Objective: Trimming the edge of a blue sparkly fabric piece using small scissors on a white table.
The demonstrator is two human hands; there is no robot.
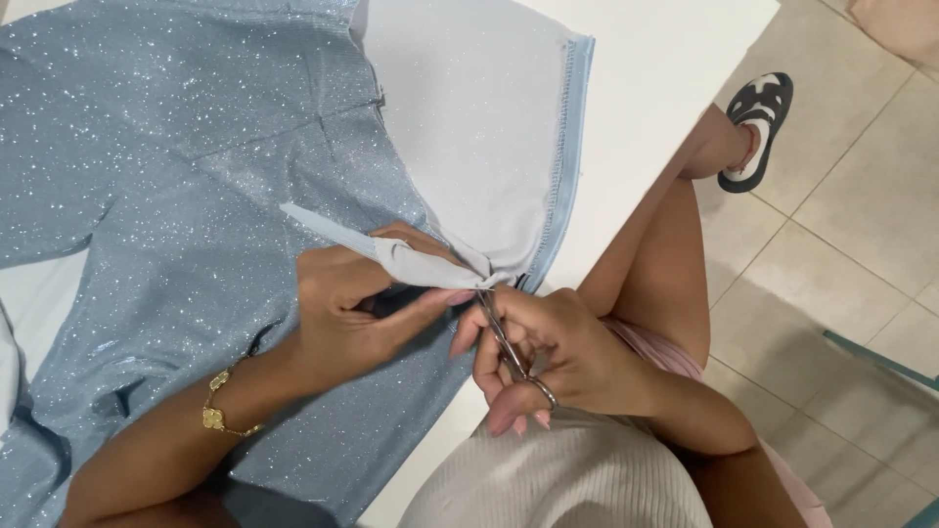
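A light blue glittery garment [176, 166] lies spread over a white table [655, 68], with its plain pale lining [479, 127] turned up on the right. My left hand [357, 313] pinches a pale strip of the fabric [391, 254] and pulls it taut. My right hand [553, 357] grips small metal scissors [501, 337], their blades pointing up at the spot where the strip meets the stitched hem. A gold bracelet [220, 406] circles my left wrist.
The table's edge runs diagonally beside my bare leg [665, 264]. On the beige tiled floor [841, 215] rests a foot in a black and white sandal [763, 122]. A teal bar [880, 357] shows at the right edge.
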